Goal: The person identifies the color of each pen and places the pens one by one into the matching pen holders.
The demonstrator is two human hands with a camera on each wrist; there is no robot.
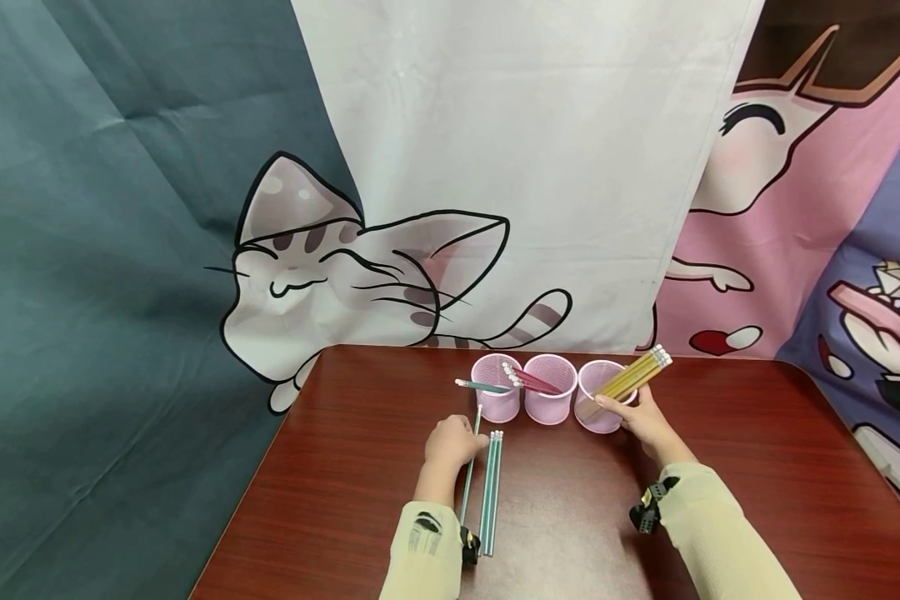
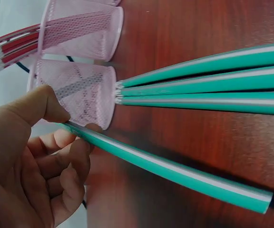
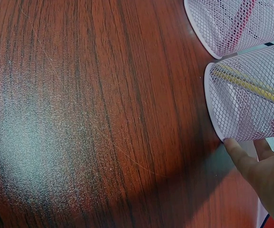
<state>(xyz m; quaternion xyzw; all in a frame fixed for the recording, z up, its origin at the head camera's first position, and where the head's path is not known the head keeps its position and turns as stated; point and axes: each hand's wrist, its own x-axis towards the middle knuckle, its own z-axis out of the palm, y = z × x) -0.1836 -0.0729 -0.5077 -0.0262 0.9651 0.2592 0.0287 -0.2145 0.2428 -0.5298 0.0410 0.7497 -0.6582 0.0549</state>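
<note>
My left hand (image 1: 452,442) pinches one green-and-white striped pencil (image 2: 175,164) between thumb and fingers, its eraser end pointing toward the cups. To the right of that hand, several more green pencils (image 1: 491,492) lie side by side on the table. My right hand (image 1: 651,425) holds the right-hand pink mesh pencil cup (image 3: 251,114) by its right side. Yellow pencils (image 1: 630,379) lean out of this cup to the right. The middle cup (image 1: 549,410) contains red pencils (image 1: 532,381). One green pencil (image 1: 483,386) leans leftward in the left cup (image 1: 498,408).
The three cups stand in a row near the far edge of the brown wooden table (image 1: 330,467). Behind the table hangs a cloth backdrop (image 1: 540,167) printed with a cartoon cat. Each wrist wears a small black camera (image 1: 647,510).
</note>
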